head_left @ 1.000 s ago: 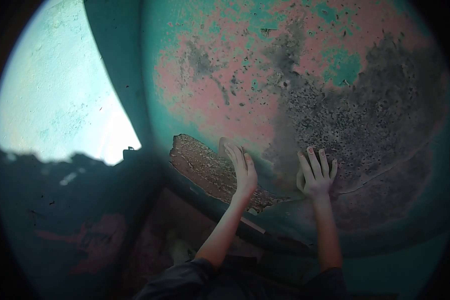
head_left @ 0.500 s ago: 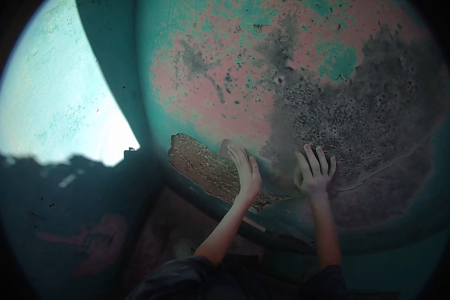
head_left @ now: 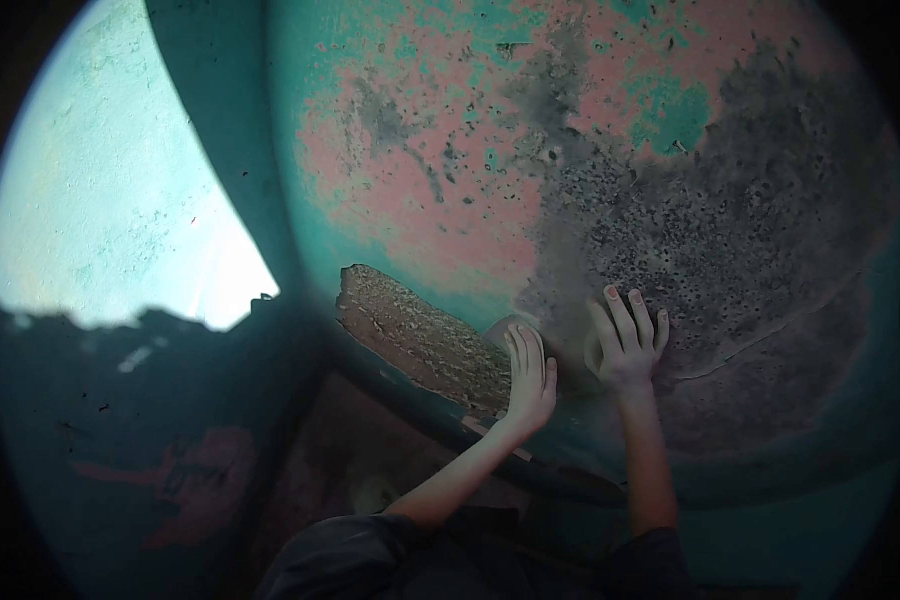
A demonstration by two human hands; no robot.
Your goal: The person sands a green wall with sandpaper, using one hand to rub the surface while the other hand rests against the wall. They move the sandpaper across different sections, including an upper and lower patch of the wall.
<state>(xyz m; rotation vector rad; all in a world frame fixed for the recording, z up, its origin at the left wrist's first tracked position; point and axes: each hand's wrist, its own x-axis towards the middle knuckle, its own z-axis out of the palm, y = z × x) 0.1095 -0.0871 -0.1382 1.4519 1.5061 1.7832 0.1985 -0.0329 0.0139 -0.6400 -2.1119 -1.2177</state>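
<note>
A large curved surface (head_left: 420, 190) rises in front of me, mottled turquoise, pink and dark grey. On its lower left is a rough brown exposed patch (head_left: 415, 340). My left hand (head_left: 532, 380) is wrapped against a greyish rounded piece (head_left: 511, 328), pressed to the surface at the right end of that patch. The piece is mostly behind the fingers. To the right, my right hand (head_left: 627, 345) lies on the grey area with its fingers spread, holding nothing visible.
A brightly lit pale turquoise wall (head_left: 110, 170) fills the left, with shadow below it. Under the curved surface runs a dark rim (head_left: 410, 385) with a small light strip (head_left: 480, 427) near my left forearm.
My left hand has slid right and down along the surface, together with the greyish piece. More of the brown patch shows. My right hand has stayed nearly in place.
</note>
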